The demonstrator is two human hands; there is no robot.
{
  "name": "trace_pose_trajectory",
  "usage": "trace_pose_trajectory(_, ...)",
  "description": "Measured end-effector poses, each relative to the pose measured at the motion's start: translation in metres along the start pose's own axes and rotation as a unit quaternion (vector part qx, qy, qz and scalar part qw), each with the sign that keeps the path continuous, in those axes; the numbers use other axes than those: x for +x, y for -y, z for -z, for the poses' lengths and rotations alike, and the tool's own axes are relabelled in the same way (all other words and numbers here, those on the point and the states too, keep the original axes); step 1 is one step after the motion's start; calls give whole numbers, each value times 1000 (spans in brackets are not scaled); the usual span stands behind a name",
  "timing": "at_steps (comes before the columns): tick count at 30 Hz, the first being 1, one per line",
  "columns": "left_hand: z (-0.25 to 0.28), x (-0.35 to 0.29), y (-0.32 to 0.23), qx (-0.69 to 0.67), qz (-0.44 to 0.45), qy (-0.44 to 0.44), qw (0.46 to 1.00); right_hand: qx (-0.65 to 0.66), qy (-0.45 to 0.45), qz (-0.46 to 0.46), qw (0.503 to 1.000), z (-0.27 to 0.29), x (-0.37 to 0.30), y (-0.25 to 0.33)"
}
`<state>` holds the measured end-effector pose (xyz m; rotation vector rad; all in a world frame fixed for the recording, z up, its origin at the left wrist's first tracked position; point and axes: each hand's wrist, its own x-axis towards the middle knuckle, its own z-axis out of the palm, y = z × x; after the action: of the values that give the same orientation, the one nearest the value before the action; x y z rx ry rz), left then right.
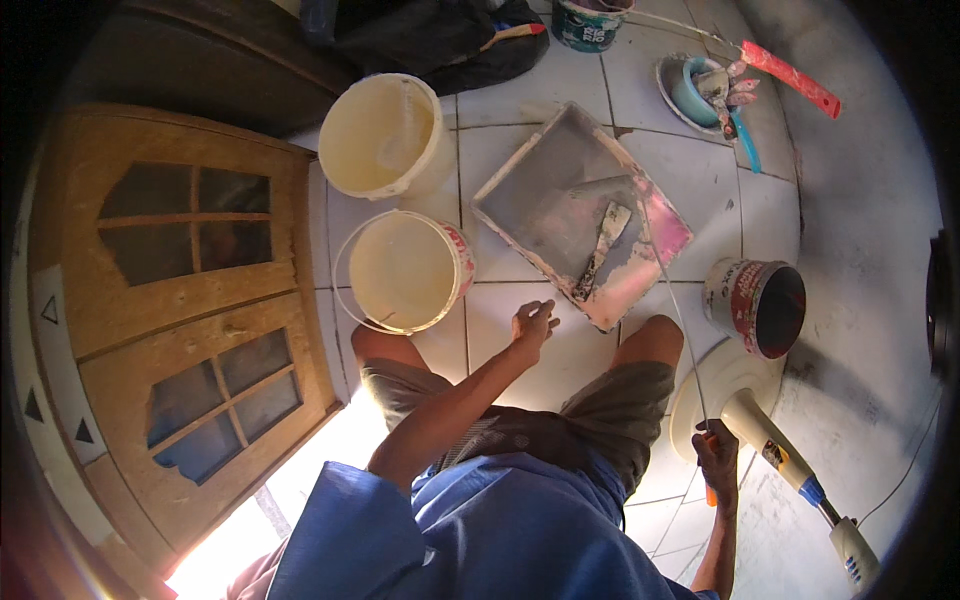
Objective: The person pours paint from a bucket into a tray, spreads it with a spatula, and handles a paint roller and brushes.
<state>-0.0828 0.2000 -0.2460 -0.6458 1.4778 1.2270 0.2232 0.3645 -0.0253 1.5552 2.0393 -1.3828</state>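
My right hand [716, 455] is closed around the orange handle of a paint roller. The long thin rod of the paint roller [683, 330] reaches up and left to a grey roller head lying in a rectangular paint tray [625, 308]. Grey paint wets the tray's far part; pink paint stains its near right end. A paint-caked scraper [607, 240] lies inside, beside the roller head. Just off the tray's near left edge hovers my left hand [535, 325], its fingers loosely bent and apart, with nothing visible in them.
Two white buckets [383, 140] stand left of the tray. A dark-mouthed paint bucket [755, 308] and a pedestal fan [765, 440] lie at right. Farther back are a bowl with brushes [695, 95], a red roller [790, 78] and a green tub [590, 28]. Wooden doors [190, 280] flank the left.
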Motion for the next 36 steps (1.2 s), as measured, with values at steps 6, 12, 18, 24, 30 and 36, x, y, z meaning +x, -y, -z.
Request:
trace_pose_trajectory(6,36,-97,-14,120,-230,28,965,22,50,-17,998,-12,-18,25)
trace_pose_trajectory(12,116,-200,-102,294,-580,-176,739,119,77,23,990,-37,-32,60)
trace_pose_trajectory(18,224,-166,-228,55,-615,-285,733,77,108,85,988,-68,-36,105)
trace_pose_trajectory(24,326,-62,-259,279,-521,-359,722,84,134,144,977,-92,-30,139)
trace_pose_trajectory(30,255,-109,-240,38,-492,-209,844,80,110,141,981,-76,-19,143)
trace_pose_trajectory(36,250,-115,-231,255,-596,-269,712,52,71,178,980,-63,1,114)
